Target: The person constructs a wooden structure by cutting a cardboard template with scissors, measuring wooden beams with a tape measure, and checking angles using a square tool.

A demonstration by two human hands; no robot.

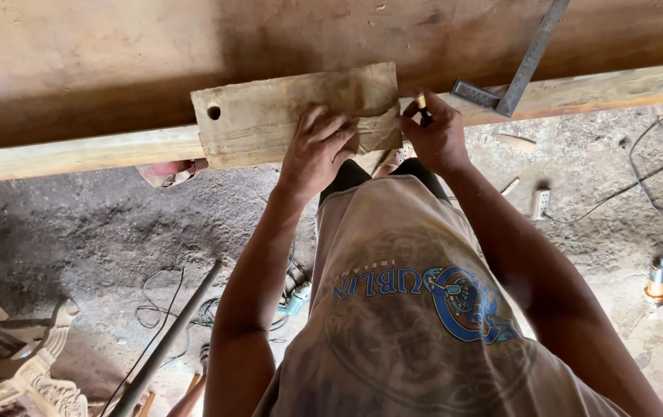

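Fingers flat on board — pencil pinched right | board's edge

Pencil mostly hidden (right hand covers).

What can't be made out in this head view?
- Pencil: only its tip shows; the right hand hides the rest.
- Any marks on the board: the left hand covers its lower right part.
- Metal square: its long arm is cut off by the top edge.
- Carved wood: cut off at the lower left corner.
- Cable: its far end leaves the right edge.
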